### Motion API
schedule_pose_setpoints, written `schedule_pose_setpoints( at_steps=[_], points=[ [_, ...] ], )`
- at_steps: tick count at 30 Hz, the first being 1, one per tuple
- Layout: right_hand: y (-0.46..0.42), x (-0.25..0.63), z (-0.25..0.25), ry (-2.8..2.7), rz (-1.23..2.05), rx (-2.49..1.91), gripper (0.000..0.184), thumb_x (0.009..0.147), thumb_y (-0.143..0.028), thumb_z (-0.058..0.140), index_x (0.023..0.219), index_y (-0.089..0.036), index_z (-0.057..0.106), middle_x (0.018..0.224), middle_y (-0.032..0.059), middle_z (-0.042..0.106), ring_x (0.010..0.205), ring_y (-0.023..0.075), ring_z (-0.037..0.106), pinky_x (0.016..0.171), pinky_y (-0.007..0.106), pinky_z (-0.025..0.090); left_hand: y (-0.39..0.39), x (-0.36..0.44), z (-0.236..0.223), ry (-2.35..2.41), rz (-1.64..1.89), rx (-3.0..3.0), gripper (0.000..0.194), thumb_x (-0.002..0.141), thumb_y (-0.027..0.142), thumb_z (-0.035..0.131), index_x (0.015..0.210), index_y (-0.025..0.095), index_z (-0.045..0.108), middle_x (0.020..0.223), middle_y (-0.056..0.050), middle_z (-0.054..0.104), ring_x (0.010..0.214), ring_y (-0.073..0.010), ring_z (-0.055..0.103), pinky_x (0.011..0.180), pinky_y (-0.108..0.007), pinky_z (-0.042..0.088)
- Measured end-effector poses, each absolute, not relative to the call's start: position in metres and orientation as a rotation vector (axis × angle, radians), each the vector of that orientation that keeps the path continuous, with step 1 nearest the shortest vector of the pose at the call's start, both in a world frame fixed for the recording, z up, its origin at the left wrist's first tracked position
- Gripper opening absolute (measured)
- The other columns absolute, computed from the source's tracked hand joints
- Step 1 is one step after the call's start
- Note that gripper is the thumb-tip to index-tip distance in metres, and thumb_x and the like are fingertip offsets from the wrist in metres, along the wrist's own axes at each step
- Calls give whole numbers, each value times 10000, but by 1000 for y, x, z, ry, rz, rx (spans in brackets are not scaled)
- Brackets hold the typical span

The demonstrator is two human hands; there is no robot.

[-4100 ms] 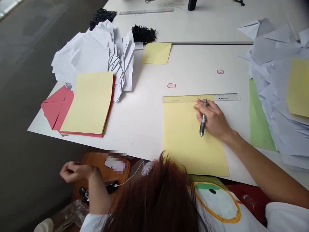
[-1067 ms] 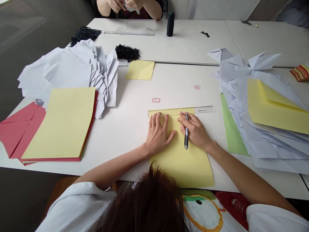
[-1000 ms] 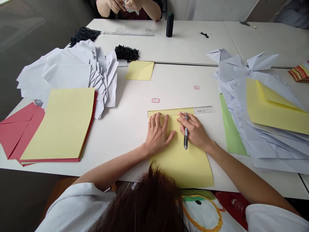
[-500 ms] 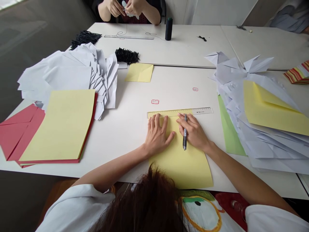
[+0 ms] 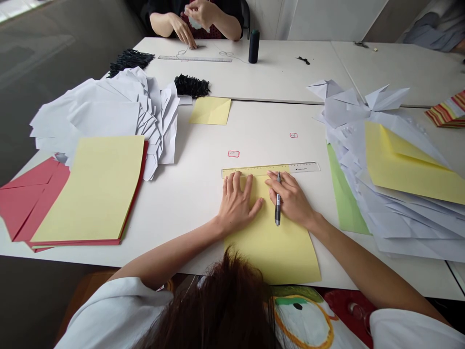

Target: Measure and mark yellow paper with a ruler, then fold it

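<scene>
While the right hand (image 5: 292, 198) curls shut around a slim dark pen (image 5: 278, 206), its fingertips press down at the lower edge of a clear plastic ruler (image 5: 271, 168); the left hand (image 5: 236, 203) lies open beside it, fingers spread and flat, pinning a yellow sheet (image 5: 272, 252) just below that same edge. The ruler runs across the top of the sheet, its left half over the yellow, its right half out over bare white; the pen sits upright in the grip, apart from the ruler, over the sheet. For a hold like this, even pressure from both hands looks like the key, since a light touch at either end could let the ruler creep on smooth paper; keeping the sheet square under it matters just as much.

Out across the white table (image 5: 261, 131), two small red-outlined labels (image 5: 233, 153) sit above the ruler; a folded yellow square (image 5: 209, 110) lies beyond them, near a black fringed bundle (image 5: 192, 86). To the left, a yellow stack on red paper (image 5: 89, 191) sits below a heap of folded white paper (image 5: 109, 116); to the right, a pale folded pile (image 5: 399, 213) overlaps a green sheet (image 5: 345, 194). Across the far table, a co-worker's hands (image 5: 192, 24) work near a dark thread spool (image 5: 253, 46); dark floor (image 5: 54, 97) shows at the left.
</scene>
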State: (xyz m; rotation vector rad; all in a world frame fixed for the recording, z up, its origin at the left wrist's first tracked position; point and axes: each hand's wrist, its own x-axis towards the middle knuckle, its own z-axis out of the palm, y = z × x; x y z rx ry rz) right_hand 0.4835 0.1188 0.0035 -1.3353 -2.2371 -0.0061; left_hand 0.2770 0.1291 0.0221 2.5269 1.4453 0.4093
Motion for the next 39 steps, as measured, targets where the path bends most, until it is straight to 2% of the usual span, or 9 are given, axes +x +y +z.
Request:
schedule_pose_setpoints(
  at_steps=[19, 23, 25, 28, 29, 31, 34, 37, 39],
  points=[
    [120, 483, 4, -2229, 5, -1318, 254, 926, -115, 510, 1144, -174, 625, 1393, 163, 622, 1275, 320, 563, 1068, 522, 462, 129, 276, 23, 1461, 363, 2544, 721, 957, 561, 435, 1518, 109, 392, 1475, -256, 299, 1413, -435, 249, 1137, -591, 279],
    [122, 485, 14, -2246, 108, -1331, 200, 954, -182, 515, 1122, -185, 623, 1377, 162, 632, 1233, 328, 581, 1021, 512, 472, 129, 277, 23, 1465, 355, 2549, 716, 957, 562, 430, 1512, 110, 402, 1476, -256, 297, 1412, -439, 249, 1142, -596, 268],
    [126, 487, 24, -2216, 223, -1337, 205, 976, -270, 526, 1150, -201, 609, 1283, 147, 685, 1140, 314, 628, 998, 504, 470, 129, 277, 23, 1465, 353, 2549, 713, 957, 565, 427, 1508, 114, 403, 1477, -254, 299, 1412, -438, 246, 1137, -602, 274],
    [144, 489, 43, -1961, 486, -1373, 294, 1000, -392, 500, 1244, -234, 546, 988, 74, 749, 935, 254, 688, 941, 451, 479, 129, 276, 22, 1463, 355, 2552, 721, 956, 569, 424, 1513, 112, 394, 1479, -254, 292, 1413, -440, 238, 1134, -610, 277],
    [153, 489, 49, -1821, 589, -1374, 307, 1004, -424, 483, 1251, -248, 528, 876, 41, 739, 848, 230, 691, 864, 406, 497, 129, 276, 22, 1460, 356, 2554, 722, 957, 567, 423, 1513, 108, 394, 1477, -254, 292, 1413, -440, 237, 1136, -610, 274],
    [177, 488, 58, -1533, 763, -1294, 266, 996, -474, 458, 1137, -263, 539, 668, -19, 669, 646, 182, 635, 698, 326, 483, 129, 276, 22, 1454, 361, 2556, 722, 958, 563, 422, 1513, 101, 395, 1471, -254, 297, 1410, -439, 242, 1142, -608, 267],
    [214, 484, 62, -1318, 1006, -1084, 160, 926, -390, 499, 955, -243, 557, 546, -42, 591, 498, 137, 525, 523, 261, 375, 129, 276, 22, 1451, 360, 2554, 726, 958, 560, 424, 1518, 97, 396, 1467, -255, 301, 1406, -441, 249, 1148, -607, 258],
    [241, 476, 59, -1261, 1113, -1029, 94, 808, -303, 560, 784, -213, 573, 487, -37, 540, 455, 114, 473, 461, 244, 287, 129, 276, 22, 1454, 354, 2552, 731, 956, 560, 430, 1520, 96, 401, 1476, -256, 294, 1411, -445, 248, 1157, -609, 242],
    [249, 471, 54, -1251, 1140, -1038, 54, 738, -261, 589, 755, -211, 578, 473, -46, 517, 452, 109, 459, 454, 237, 263, 129, 275, 22, 1456, 355, 2550, 736, 952, 561, 437, 1520, 94, 401, 1482, -258, 291, 1418, -446, 243, 1160, -613, 237]
  ],
)
